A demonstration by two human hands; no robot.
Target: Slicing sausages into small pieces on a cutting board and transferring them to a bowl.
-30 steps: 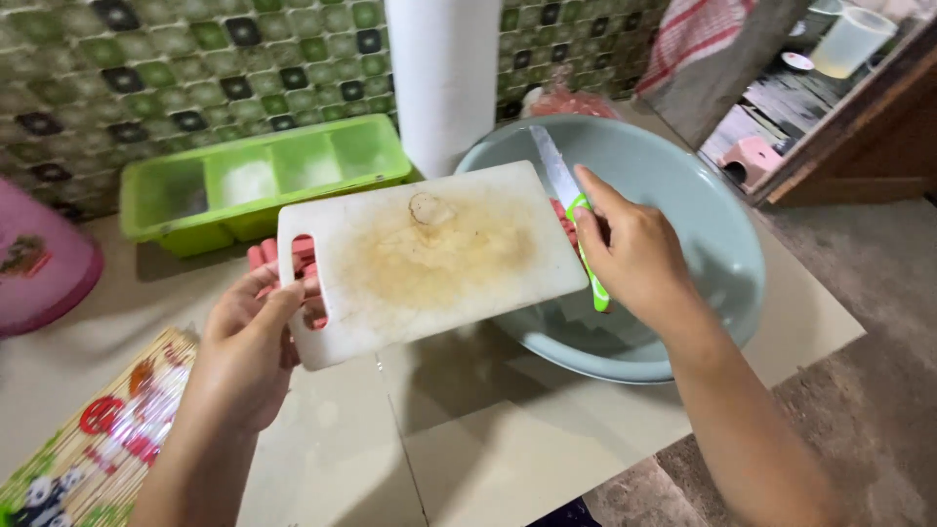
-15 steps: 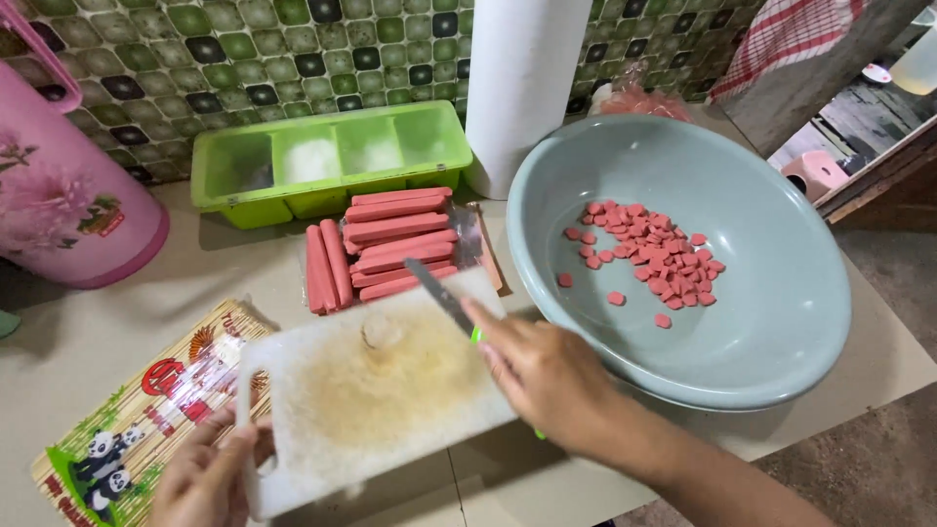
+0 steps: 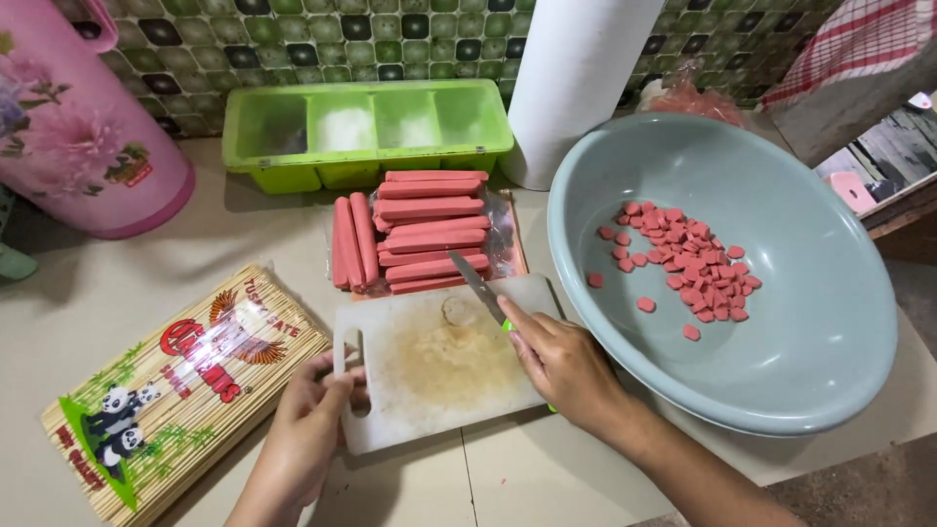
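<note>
**Board down, knife ready, sausages waiting**

Closest to the camera, the left hand (image 3: pixel 310 415) grips the handle end of the white cutting board (image 3: pixel 439 361), with its thumb by the handle hole and its fingers curled around the edge. The board lies flat on the counter (image 3: pixel 547 478). It has a yellowish stain in the middle and no food on it.

The right hand (image 3: pixel 566 366) is closed tight around the green handle of a knife (image 3: pixel 480 290). The blade points away from the person, toward the sausages, with its tip just past the far edge of the board.

To the left of the board lies a flat pack of bamboo skewers (image 3: pixel 176 390).

Just behind the board is a pile of whole pink sausages (image 3: pixel 415 229) on a clear wrapper. To the right sits a big grey bowl (image 3: pixel 830 332) with many small sausage slices (image 3: pixel 688 268) inside.

Farther back stand a green tray with compartments (image 3: pixel 366 127), a pink jug (image 3: pixel 78 127) and a white paper roll (image 3: pixel 576 78), all against the tiled wall.

It looks like a pause between batches of cutting. The next move likely needs a whole sausage on the board, so a hand must let go and reach for one, keeping fingers away from the blade.
</note>
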